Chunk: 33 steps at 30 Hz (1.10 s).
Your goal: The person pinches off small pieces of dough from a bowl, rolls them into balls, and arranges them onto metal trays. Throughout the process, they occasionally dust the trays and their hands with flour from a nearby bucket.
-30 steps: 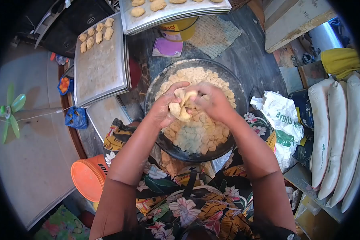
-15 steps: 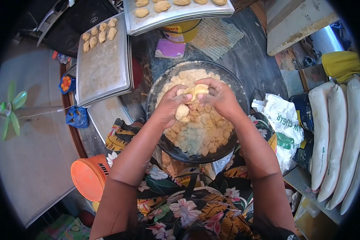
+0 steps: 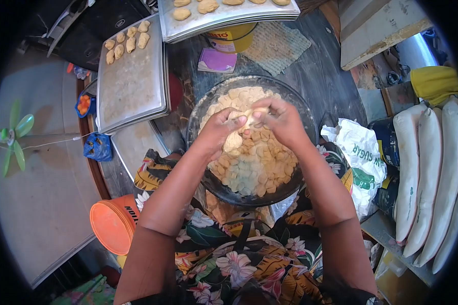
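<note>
Both hands meet above a wide black basin (image 3: 310, 114) that holds many floury dough pieces (image 3: 267, 157). Between their fingertips is a pale piece of dough (image 3: 249, 115), partly hidden by the fingers. My left hand (image 3: 221, 129) pinches its left side, and a second, rounder dough lump (image 3: 233, 143) sits against the lower fingers of that hand. My right hand (image 3: 281, 121) grips the right side of the dough with thumb and fingers.
Stacked metal trays (image 3: 132, 94) with shaped dough stand at the upper left, and another stack (image 3: 229, 19) at the top. A purple packet (image 3: 217, 60), yellow tub (image 3: 231, 39) and cloth (image 3: 276, 48) lie behind the basin. An orange bucket (image 3: 109, 227) is lower left, a sugar bag (image 3: 359, 162) right.
The dough between my hands now looks less folded up and more covered by the fingers. My right fingers have shifted slightly over it.
</note>
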Available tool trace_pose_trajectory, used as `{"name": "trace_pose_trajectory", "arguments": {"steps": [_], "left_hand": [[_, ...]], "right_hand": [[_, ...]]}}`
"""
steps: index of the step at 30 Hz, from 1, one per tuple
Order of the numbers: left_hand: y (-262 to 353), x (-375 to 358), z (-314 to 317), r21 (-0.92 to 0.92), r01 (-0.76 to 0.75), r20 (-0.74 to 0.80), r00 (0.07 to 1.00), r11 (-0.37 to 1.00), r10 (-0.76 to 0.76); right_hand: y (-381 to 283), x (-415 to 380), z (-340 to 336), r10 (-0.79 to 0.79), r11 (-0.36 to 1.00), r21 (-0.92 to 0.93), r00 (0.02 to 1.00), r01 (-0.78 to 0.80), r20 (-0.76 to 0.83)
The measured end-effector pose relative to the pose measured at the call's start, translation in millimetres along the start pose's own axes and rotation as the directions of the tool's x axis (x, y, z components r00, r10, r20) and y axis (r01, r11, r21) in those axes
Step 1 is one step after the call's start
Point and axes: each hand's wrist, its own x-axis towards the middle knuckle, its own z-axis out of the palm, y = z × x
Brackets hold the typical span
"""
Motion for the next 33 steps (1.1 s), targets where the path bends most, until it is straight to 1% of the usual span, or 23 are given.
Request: {"name": "trace_pose_trajectory", "arguments": {"steps": [1,3,4,7,8,10,13,14,15,17,19,20,22,23,25,26,27,28,29,30,31,32,33], "left_hand": [[3.0,-1.0,0.9,-0.051,0.004,0.015,1.0,0.999,-0.003],[2.8,0.8,-1.4,-0.059,-0.003,-0.016,1.0,0.998,0.002],[3.4,0.9,-1.5,-0.064,-0.009,-0.047,0.999,0.998,0.006],[10.2,-4.7,4.4,-0.132,0.041,-0.055,0.997,0.99,-0.049],[6.0,-1.9,3.8,-0.132,0.04,-0.054,0.997,0.99,-0.048],[-5.8,4.2,0.4,-0.012,-0.014,-0.051,0.999,1.0,0.013],[-10.4,5.9,-3.4,0.03,-0.054,0.02,0.998,0.998,0.054],[-8.4,4.4,-4.5,0.031,-0.053,0.021,0.998,0.998,0.053],[-2.5,1.2,-4.2,0.053,0.002,0.088,0.996,0.999,-0.006],[1.1,0.3,-4.5,0.079,0.052,0.156,0.986,0.995,-0.064],[0.8,1.4,-4.0,-0.065,0.075,0.111,0.992,0.995,-0.068],[-0.1,1.8,0.2,-0.063,0.075,0.113,0.991,0.995,-0.068],[-0.6,1.6,13.4,-0.309,-0.002,-0.116,0.993,0.951,-0.035],[-1.5,1.7,13.0,-0.308,0.001,-0.116,0.992,0.951,-0.039],[-3.2,1.8,10.0,-0.315,0.072,-0.072,0.992,0.946,-0.099],[-3.8,1.6,7.4,-0.317,0.072,-0.073,0.992,0.946,-0.099],[-4.2,1.5,3.6,-0.192,0.079,0.043,0.997,0.978,-0.072],[-4.1,1.2,0.0,-0.063,0.069,0.161,0.985,0.996,-0.058],[-3.3,1.1,-2.9,-0.062,0.068,0.161,0.985,0.996,-0.057],[-2.4,1.1,-5.6,-0.131,0.065,0.164,0.986,0.989,-0.043],[-2.0,1.4,-7.4,-0.2,0.062,0.165,0.986,0.978,-0.029],[-2.7,2.0,-8.5,-0.2,0.061,0.165,0.986,0.978,-0.028],[-3.7,2.7,-9.6,-0.318,0.037,0.138,0.99,0.947,0.008]], "right_hand": [[0.2,1.0,-1.0,0.0,1.0,-0.001,1.0,0.0,0.001],[-1.3,2.6,-4.1,0.026,0.997,-0.062,0.955,-0.046,-0.296],[-1.2,4.0,-8.9,0.025,0.997,-0.063,0.955,-0.046,-0.295],[1.8,6.1,-16.3,-0.078,0.97,-0.241,0.974,0.024,-0.213],[6.2,6.0,-8.4,-0.365,0.832,-0.482,0.925,0.275,-0.102],[9.4,1.3,4.9,-0.589,0.579,-0.655,0.805,0.485,0.074],[7.9,-4.7,9.5,-0.43,0.753,-0.457,0.88,0.473,0.203],[1.9,-1.0,1.8,-0.152,0.956,-0.244,0.986,0.165,0.07],[-1.4,1.9,-4.2,0.167,0.986,0.02,0.986,-0.168,0.016],[-1.9,4.1,-11.1,0.121,0.992,0.035,0.993,-0.121,-0.007],[-5.0,2.8,-8.7,0.073,0.996,0.048,0.997,-0.072,-0.032],[-5.4,-1.6,1.4,-0.178,0.969,-0.164,0.982,0.186,0.06],[-5.7,-9.3,12.9,-0.241,0.917,-0.283,0.956,0.281,0.166],[-5.9,-13.2,18.7,-0.271,0.882,-0.333,0.937,0.333,0.218],[-0.8,-7.3,14.6,-0.15,0.868,-0.428,0.954,0.253,0.259],[-1.4,-5.6,13.8,-0.04,0.969,-0.235,0.988,0.074,0.147],[-1.5,-2.5,11.8,-0.04,0.969,-0.235,0.988,0.075,0.148],[-1.5,0.9,8.4,0.004,0.994,-0.11,1.0,-0.003,0.003],[-1.6,3.1,4.5,0.066,0.998,0.027,0.989,-0.063,-0.136],[-2.3,3.4,-0.2,0.195,0.967,0.2,0.967,-0.161,-0.164],[-1.2,4.2,-6.7,0.194,0.967,0.199,0.967,-0.16,-0.164],[0.9,5.0,-13.4,0.051,0.992,-0.11,0.993,-0.063,-0.106],[-3.1,5.6,-14.3,-0.069,0.914,-0.401,0.998,0.06,-0.007]]}}
